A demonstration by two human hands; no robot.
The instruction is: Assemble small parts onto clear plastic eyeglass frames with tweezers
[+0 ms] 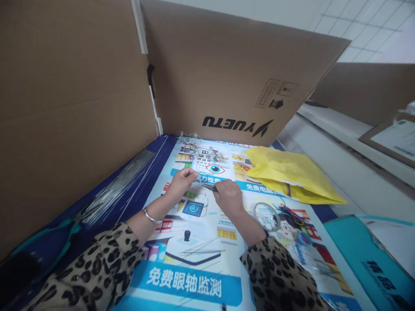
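Note:
My left hand (184,182) is closed in a pinch over the printed sheet, holding a thin, pale piece of wire (200,179) that is hard to see clearly. Opposite it, my right hand (229,198) wraps round a slim-nosed dark metal tool (210,187). The tool's narrow tip points left at the wire by my left fingertips; whether they touch, I cannot tell. Most of the tool's handle is hidden in my palm. Several loose straight wires (201,252) lie on the sheet nearer to me.
Cardboard panels (233,73) stand left and behind. Long wires (121,185) and a teal-handled tool (63,237) lie left. Tangled wire pieces (212,154) lie at the back. Right are a yellow bag (288,172), a clear ring-shaped roll (278,218), coloured threads (293,216) and a teal package (359,246).

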